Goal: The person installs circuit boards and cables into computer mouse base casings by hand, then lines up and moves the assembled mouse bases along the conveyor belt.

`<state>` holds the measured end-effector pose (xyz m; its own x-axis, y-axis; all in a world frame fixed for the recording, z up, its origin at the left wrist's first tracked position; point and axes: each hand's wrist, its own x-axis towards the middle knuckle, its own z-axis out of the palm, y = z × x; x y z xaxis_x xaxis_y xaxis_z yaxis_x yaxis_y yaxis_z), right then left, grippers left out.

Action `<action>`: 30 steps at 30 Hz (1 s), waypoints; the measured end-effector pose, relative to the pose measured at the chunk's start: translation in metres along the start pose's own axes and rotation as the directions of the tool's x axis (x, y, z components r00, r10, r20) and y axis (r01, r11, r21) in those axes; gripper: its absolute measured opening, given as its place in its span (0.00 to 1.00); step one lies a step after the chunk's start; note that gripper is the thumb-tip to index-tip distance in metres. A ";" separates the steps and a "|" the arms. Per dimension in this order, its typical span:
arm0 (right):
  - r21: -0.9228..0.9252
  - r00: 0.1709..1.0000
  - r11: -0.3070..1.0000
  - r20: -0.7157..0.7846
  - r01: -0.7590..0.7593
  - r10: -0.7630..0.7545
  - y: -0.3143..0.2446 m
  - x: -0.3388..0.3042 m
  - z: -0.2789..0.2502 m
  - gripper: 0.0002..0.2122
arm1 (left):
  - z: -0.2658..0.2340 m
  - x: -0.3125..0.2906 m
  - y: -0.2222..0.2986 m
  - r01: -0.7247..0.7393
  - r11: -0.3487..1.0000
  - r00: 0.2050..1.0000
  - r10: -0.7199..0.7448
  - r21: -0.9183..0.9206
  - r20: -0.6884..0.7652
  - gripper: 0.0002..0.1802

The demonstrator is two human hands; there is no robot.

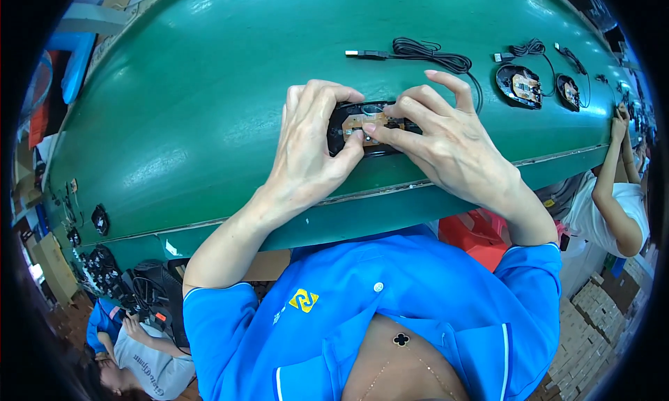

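An opened computer mouse [338,137], a black shell with a tan circuit board [354,124] inside, lies on the green bench near its front edge. My left hand [309,136] grips the left end of the shell, fingers along the far rim and thumb at the near side of the board. Bent over the right part is my right hand [453,133], its thumb and index finger on the board and its little finger raised. Whether anything small sits between those right fingertips is hidden. A black USB cable [425,49] lies coiled just beyond the mouse, its silver plug pointing left.
Two more opened mice, a larger one [519,86] and a smaller-looking one [568,92], lie to the right with their cables. Another black mouse part [100,220] sits far left. A co-worker's arms [617,171] reach onto the bench at right; another person [150,359] sits lower left. A red stool [474,237] stands below the bench.
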<state>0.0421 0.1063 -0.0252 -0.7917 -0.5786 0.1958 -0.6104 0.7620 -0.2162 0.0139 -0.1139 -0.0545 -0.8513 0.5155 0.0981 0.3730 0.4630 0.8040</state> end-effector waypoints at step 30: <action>-0.084 1.000 0.996 0.005 0.005 -0.004 0.007 -0.011 0.001 0.16 | -0.012 -0.002 -0.014 -0.092 0.983 0.996 0.093 -0.158 0.001 0.18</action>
<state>0.0462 0.1175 -0.0296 -0.7893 -0.5834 0.1916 -0.6098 0.7811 -0.1338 0.0062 -0.1301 -0.0594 -0.8122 0.5574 0.1722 0.3868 0.2937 0.8741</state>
